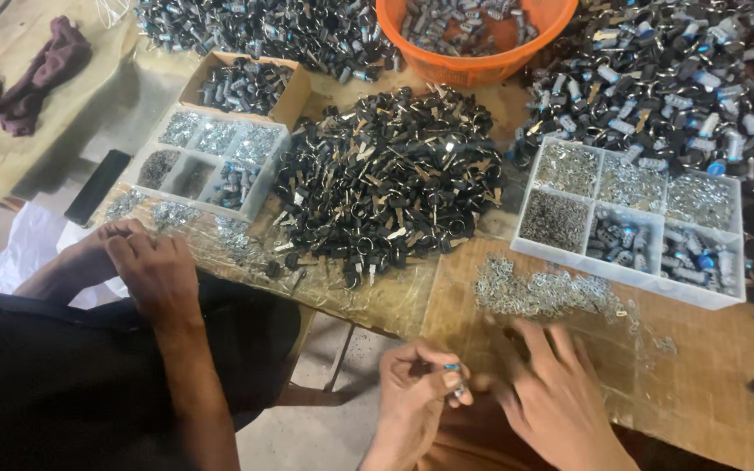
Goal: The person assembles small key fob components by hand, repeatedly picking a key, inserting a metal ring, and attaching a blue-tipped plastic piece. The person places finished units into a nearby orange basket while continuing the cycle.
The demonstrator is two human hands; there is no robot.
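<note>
My left hand (416,392) is at the bottom centre, fingers pinched on a small part with a blue tip (453,370). My right hand (551,392) lies just right of it, fingers spread and blurred, reaching onto the wooden board (700,384) below a scatter of small silver metal pieces (543,292). A white compartment tray (630,218) with silver bits and blue-capped cylinders stands beyond my right hand.
A co-worker's two hands (137,262) rest at the left on plastic sheet near a second white tray (211,157) and a cardboard box (246,85). A big heap of black parts (386,183) fills the middle. An orange basket (473,35) stands behind.
</note>
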